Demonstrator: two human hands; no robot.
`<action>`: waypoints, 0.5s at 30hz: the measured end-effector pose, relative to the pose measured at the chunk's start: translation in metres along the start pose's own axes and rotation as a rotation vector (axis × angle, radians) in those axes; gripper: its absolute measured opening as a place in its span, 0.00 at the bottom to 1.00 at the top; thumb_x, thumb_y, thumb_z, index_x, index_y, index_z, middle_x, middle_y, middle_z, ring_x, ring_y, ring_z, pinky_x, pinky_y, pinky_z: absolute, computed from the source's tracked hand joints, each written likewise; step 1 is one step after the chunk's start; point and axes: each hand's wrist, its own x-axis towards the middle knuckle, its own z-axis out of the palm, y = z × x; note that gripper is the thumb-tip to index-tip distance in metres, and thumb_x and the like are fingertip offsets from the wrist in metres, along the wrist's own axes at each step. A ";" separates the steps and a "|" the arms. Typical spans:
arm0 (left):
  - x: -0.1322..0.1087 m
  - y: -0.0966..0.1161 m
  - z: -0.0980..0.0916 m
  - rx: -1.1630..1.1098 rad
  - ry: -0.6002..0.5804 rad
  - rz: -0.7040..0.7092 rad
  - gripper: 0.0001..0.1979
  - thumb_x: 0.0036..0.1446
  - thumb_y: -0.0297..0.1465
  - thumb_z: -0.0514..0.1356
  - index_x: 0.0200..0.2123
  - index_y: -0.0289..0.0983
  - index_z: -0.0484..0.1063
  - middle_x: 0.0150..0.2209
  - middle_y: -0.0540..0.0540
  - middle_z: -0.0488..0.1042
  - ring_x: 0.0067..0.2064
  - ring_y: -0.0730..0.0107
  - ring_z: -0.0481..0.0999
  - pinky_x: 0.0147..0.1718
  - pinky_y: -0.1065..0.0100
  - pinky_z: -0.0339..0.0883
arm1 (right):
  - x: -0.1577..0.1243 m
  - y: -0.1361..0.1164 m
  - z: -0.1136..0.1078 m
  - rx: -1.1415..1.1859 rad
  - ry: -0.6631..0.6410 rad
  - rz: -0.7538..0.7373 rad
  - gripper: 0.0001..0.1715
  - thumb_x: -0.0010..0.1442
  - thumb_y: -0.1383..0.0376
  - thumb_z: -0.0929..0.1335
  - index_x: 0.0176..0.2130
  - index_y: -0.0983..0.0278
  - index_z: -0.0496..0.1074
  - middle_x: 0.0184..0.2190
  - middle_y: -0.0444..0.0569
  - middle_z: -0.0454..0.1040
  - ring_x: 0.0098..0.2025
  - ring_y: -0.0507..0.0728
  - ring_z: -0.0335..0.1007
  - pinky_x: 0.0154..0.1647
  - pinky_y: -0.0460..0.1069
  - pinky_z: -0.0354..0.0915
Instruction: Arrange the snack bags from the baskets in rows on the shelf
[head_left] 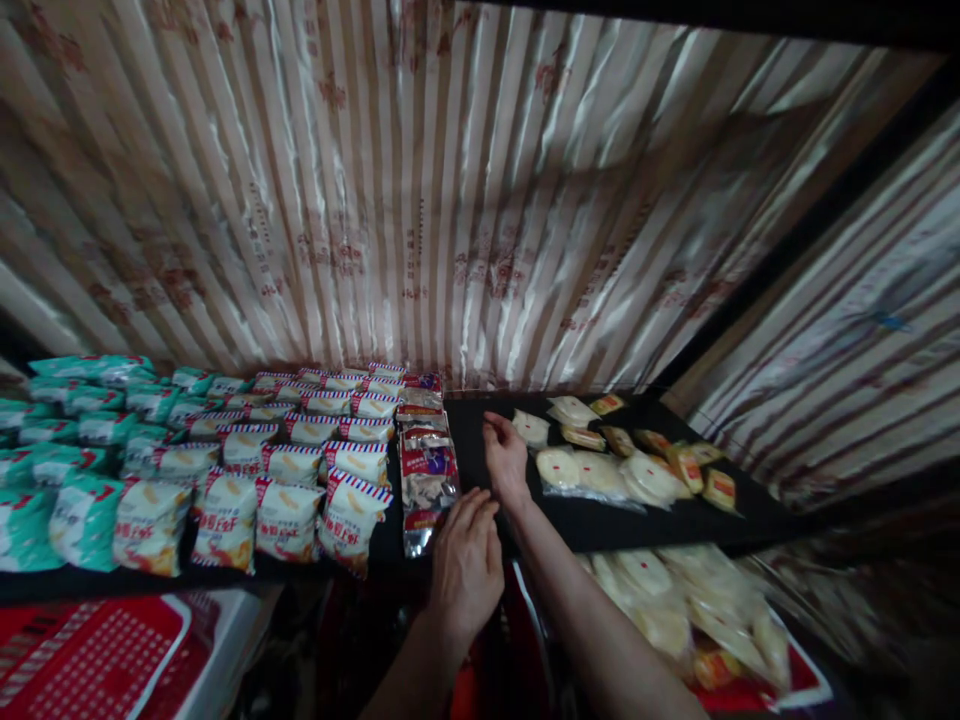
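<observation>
My left hand (469, 548) is at the front edge of the black shelf, palm down with its fingers stretched out. It lies against or just beside the lowest of a column of purple and silver foil packets (429, 470); whether it touches them I cannot tell. Farther back, my right hand (505, 458) hovers over the dark shelf surface (469, 425), its fingers extended and slightly bent, with nothing visible in them. To its right lie clear bags of pale round discs (592, 472) and small yellow packs (684, 465).
Rows of white snack bags (289, 520) with striped tops stand on the left, beside teal bags (86, 520). Below are a red plastic basket (112, 650) and, at lower right, a heap of clear bags with pale discs (697, 600). Striped sheeting (420, 180) hangs behind.
</observation>
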 end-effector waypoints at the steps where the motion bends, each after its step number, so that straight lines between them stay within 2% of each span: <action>1: -0.017 0.002 -0.001 -0.039 -0.020 0.021 0.20 0.59 0.24 0.45 0.48 0.36 0.71 0.51 0.42 0.73 0.54 0.65 0.69 0.55 0.59 0.66 | -0.016 0.003 -0.010 0.102 0.045 0.031 0.21 0.54 0.59 0.62 0.44 0.66 0.70 0.40 0.52 0.74 0.40 0.56 0.70 0.44 0.51 0.65; 4: -0.076 0.003 -0.001 -0.131 -0.144 0.034 0.19 0.58 0.23 0.46 0.46 0.37 0.72 0.48 0.43 0.75 0.51 0.68 0.72 0.52 0.64 0.67 | -0.074 0.014 -0.037 0.288 0.120 0.118 0.22 0.52 0.56 0.64 0.44 0.65 0.67 0.41 0.51 0.73 0.38 0.55 0.71 0.38 0.49 0.66; 7: -0.134 -0.007 0.004 -0.179 -0.327 -0.101 0.20 0.56 0.22 0.47 0.46 0.37 0.72 0.52 0.43 0.72 0.53 0.69 0.71 0.54 0.66 0.65 | -0.137 0.029 -0.060 0.294 0.111 0.216 0.21 0.53 0.54 0.65 0.43 0.63 0.66 0.38 0.49 0.73 0.34 0.53 0.71 0.35 0.48 0.66; 9: -0.163 -0.019 0.009 -0.169 -0.374 -0.347 0.18 0.53 0.22 0.50 0.44 0.36 0.73 0.55 0.41 0.68 0.55 0.65 0.70 0.56 0.63 0.63 | -0.175 0.046 -0.069 0.233 0.012 0.291 0.21 0.54 0.54 0.64 0.43 0.63 0.67 0.35 0.48 0.73 0.32 0.54 0.71 0.35 0.48 0.67; 12: -0.187 -0.040 0.016 -0.298 -0.316 -0.834 0.14 0.49 0.19 0.53 0.34 0.37 0.75 0.48 0.44 0.74 0.52 0.67 0.71 0.56 0.65 0.60 | -0.221 0.076 -0.072 -0.049 -0.207 0.418 0.17 0.56 0.57 0.62 0.42 0.63 0.69 0.34 0.49 0.76 0.33 0.56 0.73 0.35 0.49 0.69; 15: -0.191 -0.064 0.024 -0.330 -0.274 -1.066 0.10 0.48 0.19 0.56 0.32 0.36 0.73 0.38 0.47 0.77 0.46 0.68 0.74 0.50 0.66 0.65 | -0.249 0.097 -0.061 -0.333 -0.471 0.383 0.14 0.57 0.64 0.60 0.40 0.62 0.72 0.38 0.49 0.78 0.39 0.56 0.75 0.42 0.49 0.69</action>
